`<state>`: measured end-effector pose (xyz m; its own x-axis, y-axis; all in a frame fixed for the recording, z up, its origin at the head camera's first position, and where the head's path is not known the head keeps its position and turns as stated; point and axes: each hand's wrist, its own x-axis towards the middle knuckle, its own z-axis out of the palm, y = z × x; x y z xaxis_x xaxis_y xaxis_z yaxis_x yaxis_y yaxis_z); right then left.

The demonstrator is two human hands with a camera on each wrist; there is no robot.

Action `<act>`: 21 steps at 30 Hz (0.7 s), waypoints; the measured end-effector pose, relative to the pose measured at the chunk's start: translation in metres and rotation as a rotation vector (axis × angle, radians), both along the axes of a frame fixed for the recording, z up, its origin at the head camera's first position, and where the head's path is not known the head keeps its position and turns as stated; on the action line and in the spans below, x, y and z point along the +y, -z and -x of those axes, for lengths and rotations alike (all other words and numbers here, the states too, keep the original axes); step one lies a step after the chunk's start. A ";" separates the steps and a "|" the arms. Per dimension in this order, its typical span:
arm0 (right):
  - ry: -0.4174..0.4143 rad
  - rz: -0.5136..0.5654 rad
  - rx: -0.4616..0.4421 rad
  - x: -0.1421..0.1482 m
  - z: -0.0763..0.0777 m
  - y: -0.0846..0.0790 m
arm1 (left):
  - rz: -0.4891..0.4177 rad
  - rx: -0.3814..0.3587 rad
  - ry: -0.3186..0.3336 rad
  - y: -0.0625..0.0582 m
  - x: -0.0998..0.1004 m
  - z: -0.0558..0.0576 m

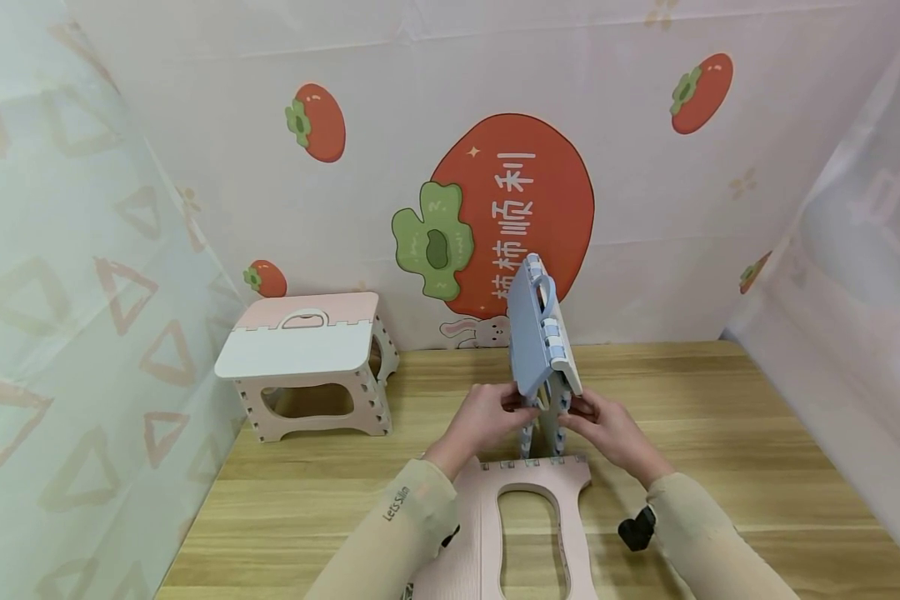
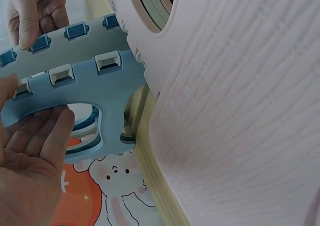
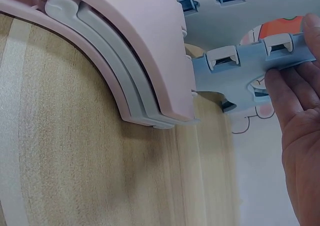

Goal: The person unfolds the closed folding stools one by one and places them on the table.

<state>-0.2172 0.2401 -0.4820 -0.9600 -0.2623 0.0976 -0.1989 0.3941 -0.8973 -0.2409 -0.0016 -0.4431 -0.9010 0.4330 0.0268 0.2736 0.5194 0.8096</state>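
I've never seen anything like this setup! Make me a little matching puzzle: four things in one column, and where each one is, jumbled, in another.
Things
1. Blue-and-white stool
2. Pink-and-white stool
3. Pink stool
4. Large red fruit print

Places
A. Front of the table, nearest the person
B. On the backdrop
C. Held by the left hand and right hand
D. Standing open at the table's far left

Pairs: 1-C, 2-D, 3-A, 4-B
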 end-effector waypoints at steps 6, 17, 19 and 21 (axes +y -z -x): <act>0.003 -0.013 -0.001 0.001 0.000 0.000 | 0.006 0.014 0.003 0.000 -0.001 0.001; 0.002 -0.005 -0.004 0.000 0.000 0.001 | 0.004 0.022 0.010 0.002 -0.003 0.001; 0.000 -0.004 0.000 0.000 0.000 0.001 | 0.007 0.023 0.009 0.002 -0.003 0.001; -0.002 -0.003 0.004 0.000 0.000 0.001 | 0.008 0.025 0.009 0.001 -0.003 0.001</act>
